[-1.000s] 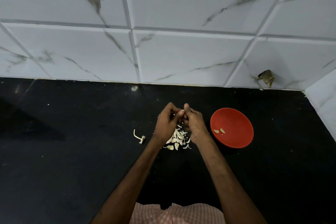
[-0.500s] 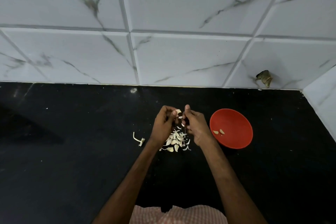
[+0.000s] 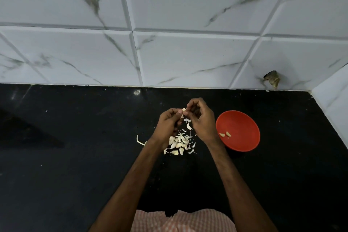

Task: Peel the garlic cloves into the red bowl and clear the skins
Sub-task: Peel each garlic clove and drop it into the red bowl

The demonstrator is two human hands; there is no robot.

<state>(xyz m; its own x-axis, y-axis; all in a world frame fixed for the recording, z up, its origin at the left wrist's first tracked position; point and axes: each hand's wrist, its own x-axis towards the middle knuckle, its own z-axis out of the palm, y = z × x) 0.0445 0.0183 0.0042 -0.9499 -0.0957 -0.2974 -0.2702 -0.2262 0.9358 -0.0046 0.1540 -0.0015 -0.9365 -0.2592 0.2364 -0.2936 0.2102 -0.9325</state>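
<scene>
Two peeled cloves (image 3: pixel 225 134) are sitting in the red bowl (image 3: pixel 243 128), down at its near-left side, so that part's underway. The bowl is on the black counter (image 3: pixel 75 156) toward the right edge, closer to the back wall than to the front edge.

Both hands are raised together just left of the bowl. The left hand (image 3: pixel 168 125) has its thumb and fingers pinched on a garlic clove (image 3: pixel 183 112), and the right hand (image 3: pixel 202 118) is curled in against it from the other side, fingertips right at the clove's top. So the clove is squeezed between the two hands, mostly hidden, only a pale bit peeking out. A strip of skin (image 3: pixel 188 124) dangles just under it, between the hands.

Right below the hands, on the counter, there's a loose pile of cloves and skins (image 3: pixel 180 143), partly covered by the left wrist. A small curved stem piece (image 3: pixel 139 141) lies just to the left of the pile, apart from it.

Back wall is white marble-look tile (image 3: pixel 188 52), with a brownish scrap (image 3: pixel 272 79) stuck near the back right corner. A checked shirt (image 3: pixel 184 220) shows at the bottom.
</scene>
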